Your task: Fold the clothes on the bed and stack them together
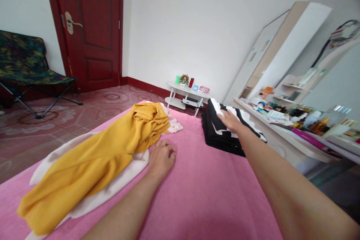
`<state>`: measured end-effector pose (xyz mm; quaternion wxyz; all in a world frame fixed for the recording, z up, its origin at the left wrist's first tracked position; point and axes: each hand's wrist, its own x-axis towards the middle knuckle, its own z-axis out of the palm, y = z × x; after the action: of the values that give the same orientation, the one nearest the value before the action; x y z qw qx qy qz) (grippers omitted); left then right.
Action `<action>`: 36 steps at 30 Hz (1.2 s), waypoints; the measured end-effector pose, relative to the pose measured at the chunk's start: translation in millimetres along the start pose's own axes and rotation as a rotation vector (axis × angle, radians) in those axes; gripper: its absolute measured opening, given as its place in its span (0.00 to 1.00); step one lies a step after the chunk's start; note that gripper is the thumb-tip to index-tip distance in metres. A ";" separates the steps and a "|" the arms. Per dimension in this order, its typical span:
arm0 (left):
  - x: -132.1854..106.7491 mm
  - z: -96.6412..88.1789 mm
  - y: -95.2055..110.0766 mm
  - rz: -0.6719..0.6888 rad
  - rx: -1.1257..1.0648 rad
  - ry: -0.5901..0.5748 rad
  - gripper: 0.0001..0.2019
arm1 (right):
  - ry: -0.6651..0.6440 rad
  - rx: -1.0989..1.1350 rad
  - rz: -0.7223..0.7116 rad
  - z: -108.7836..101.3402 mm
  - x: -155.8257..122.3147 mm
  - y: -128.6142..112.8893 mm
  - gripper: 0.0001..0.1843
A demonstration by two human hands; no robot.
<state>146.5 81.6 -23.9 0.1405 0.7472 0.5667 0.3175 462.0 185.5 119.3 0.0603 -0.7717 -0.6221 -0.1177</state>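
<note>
My right hand (230,120) lies flat, fingers stretched out, on top of a folded black-and-white garment (218,114) that crowns a stack of folded black clothes (222,138) at the bed's right edge. My left hand (161,155) rests on the pink bedspread (197,187) with its fingers curled down, touching the edge of a white cloth (126,174). A crumpled yellow garment (112,146) lies over that white cloth, stretching toward the near left.
A cluttered white dresser (295,127) with a mirror stands right of the bed. A small white table (187,93) with trinkets sits by the far wall. A dark red door (90,26) and a folding chair (28,67) are at the left, over patterned floor tiles.
</note>
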 end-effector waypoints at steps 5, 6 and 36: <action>-2.0 -2.7 2.1 -0.003 -0.005 -0.029 0.08 | -0.109 -0.029 0.030 -39.5 11.7 -11.3 0.34; -2.3 -2.7 2.1 0.000 -0.004 -0.030 0.08 | -0.020 -0.041 0.044 -53.2 16.3 -14.5 0.34; -3.7 -1.6 1.1 0.044 -0.023 -0.043 0.07 | 0.007 -0.203 -0.172 35.6 1.3 -64.8 0.24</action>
<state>145.8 77.5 -23.2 0.1540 0.7646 0.5432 0.3109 402.9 209.4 81.8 -0.0263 -0.7174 -0.6705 -0.1873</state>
